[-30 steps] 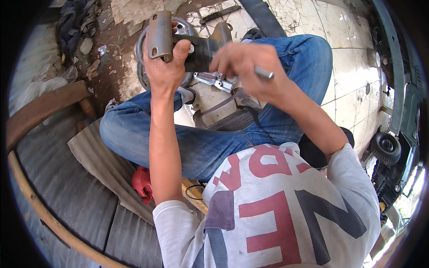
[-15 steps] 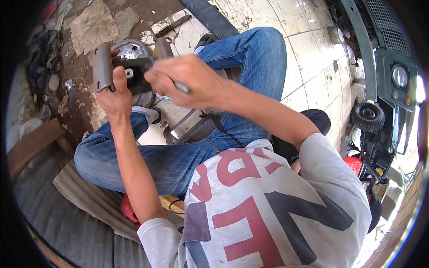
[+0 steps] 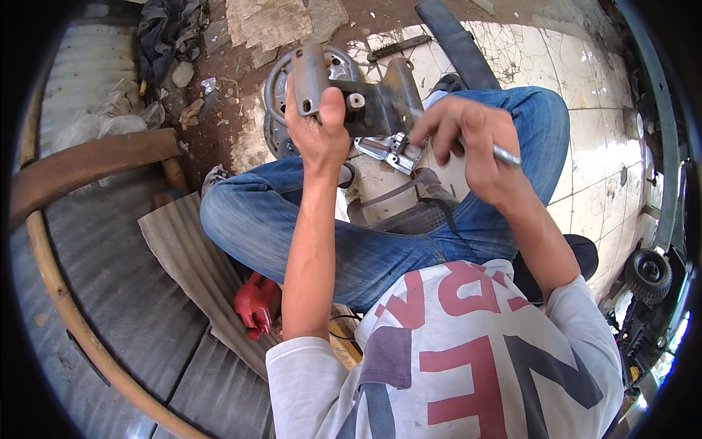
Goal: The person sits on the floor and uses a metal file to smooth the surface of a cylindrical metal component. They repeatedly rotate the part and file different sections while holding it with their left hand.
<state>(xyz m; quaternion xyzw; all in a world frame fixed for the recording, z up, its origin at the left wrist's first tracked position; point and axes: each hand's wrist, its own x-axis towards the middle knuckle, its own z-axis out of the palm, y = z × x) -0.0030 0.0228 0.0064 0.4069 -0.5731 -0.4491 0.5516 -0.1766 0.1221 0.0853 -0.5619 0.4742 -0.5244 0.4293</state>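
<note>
My left hand (image 3: 319, 139) grips a metal bracket (image 3: 376, 106) by its left side and holds it up in front of me. The bracket has curved, slotted end flanges and a small round nut-like piece in its dark middle. To its right, my right hand (image 3: 475, 143) is closed around a slim tool whose silver end (image 3: 506, 156) sticks out past the palm. The tool's other end is blurred and I cannot tell its kind; whether it touches the bracket is unclear. Behind the bracket lies a round metal wheel-like part (image 3: 272, 91). A shiny clamp-like metal part (image 3: 393, 152) is below it.
Farther off, a dark brush-like tool (image 3: 398, 48) and a black strip (image 3: 457, 47) lie on cracked white tiles (image 3: 534, 62). At left are a curved wooden piece (image 3: 95, 161), corrugated sheets (image 3: 124, 293) and a red tool (image 3: 256, 304). A vehicle with a tyre (image 3: 648, 275) stands at right.
The view has shifted, so the scene sits farther right. My right hand has drawn back from the bracket's middle to its right side, still holding the slim tool. My left hand keeps its grip.
</note>
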